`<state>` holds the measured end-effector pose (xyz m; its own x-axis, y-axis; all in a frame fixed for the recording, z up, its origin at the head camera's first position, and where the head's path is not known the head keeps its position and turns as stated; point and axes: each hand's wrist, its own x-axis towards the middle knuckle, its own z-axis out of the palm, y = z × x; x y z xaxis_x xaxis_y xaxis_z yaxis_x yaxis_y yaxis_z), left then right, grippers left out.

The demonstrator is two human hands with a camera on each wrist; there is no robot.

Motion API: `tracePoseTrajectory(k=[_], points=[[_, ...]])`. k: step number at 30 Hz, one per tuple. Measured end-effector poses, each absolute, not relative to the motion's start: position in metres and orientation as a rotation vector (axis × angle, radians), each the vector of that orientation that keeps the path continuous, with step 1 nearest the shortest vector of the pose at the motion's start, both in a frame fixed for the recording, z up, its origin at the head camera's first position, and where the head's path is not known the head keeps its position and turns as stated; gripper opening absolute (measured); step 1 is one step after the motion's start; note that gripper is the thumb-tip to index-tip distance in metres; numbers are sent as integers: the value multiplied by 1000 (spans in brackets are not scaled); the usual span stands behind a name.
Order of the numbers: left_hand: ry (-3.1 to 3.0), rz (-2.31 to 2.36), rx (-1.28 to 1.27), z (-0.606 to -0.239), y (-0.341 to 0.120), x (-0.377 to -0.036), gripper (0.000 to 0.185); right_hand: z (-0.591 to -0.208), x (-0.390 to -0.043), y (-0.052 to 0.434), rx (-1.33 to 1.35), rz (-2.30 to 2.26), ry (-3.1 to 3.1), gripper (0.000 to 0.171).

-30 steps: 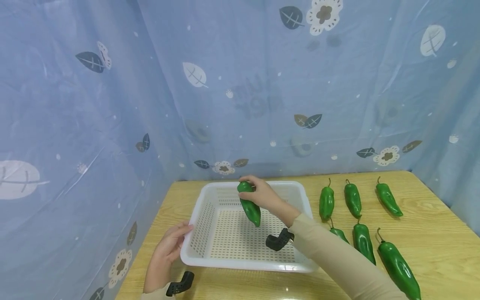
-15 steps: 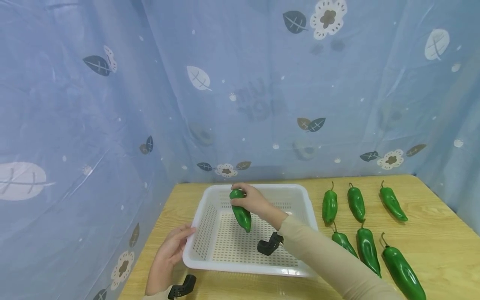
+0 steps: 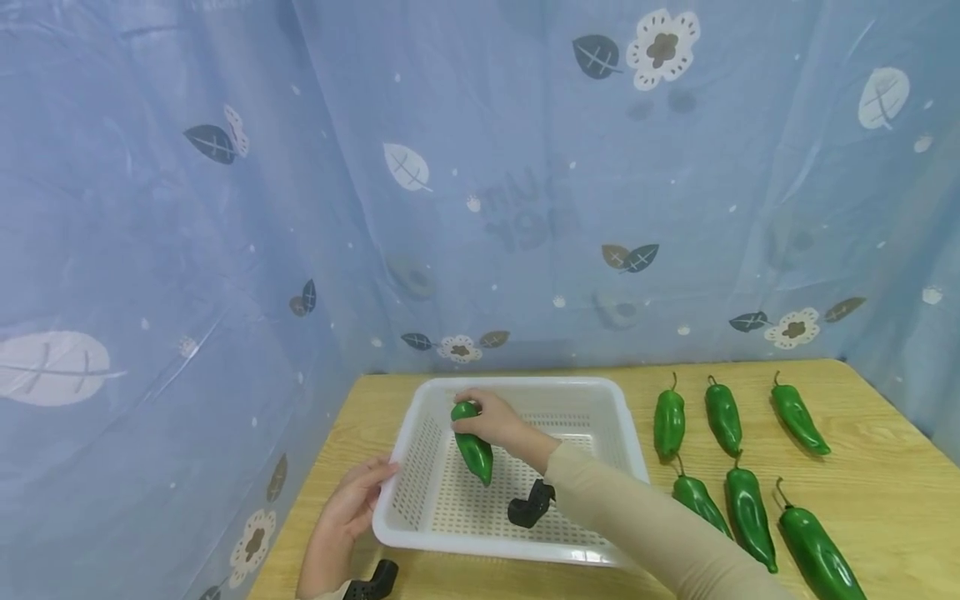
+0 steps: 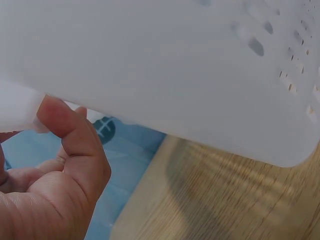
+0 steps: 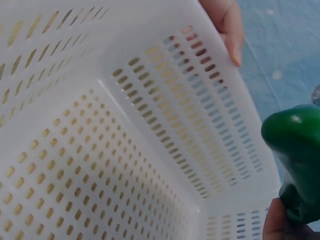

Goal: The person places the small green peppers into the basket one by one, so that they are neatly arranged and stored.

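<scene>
Over the far left part of the white perforated plastic basket (image 3: 592,425), the right hand (image 3: 491,421) curls its fingers round a glossy green pepper (image 3: 474,450), holding it tip-down above the basket floor. At the near left corner, the left hand (image 3: 352,508) rests its relaxed fingers against the rim. Six more green peppers (image 3: 723,417) lie on the wooden table (image 3: 885,475) to the right.
</scene>
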<state>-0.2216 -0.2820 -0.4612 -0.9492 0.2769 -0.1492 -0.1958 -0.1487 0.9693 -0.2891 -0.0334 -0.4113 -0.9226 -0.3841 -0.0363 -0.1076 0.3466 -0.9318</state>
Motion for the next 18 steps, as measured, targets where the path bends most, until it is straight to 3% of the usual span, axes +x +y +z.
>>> tracePoseTrajectory(k=[18], points=[[1758, 2184, 154, -464, -285, -222, 40, -434, -285, -59, -459, -1561, 2451, 43]])
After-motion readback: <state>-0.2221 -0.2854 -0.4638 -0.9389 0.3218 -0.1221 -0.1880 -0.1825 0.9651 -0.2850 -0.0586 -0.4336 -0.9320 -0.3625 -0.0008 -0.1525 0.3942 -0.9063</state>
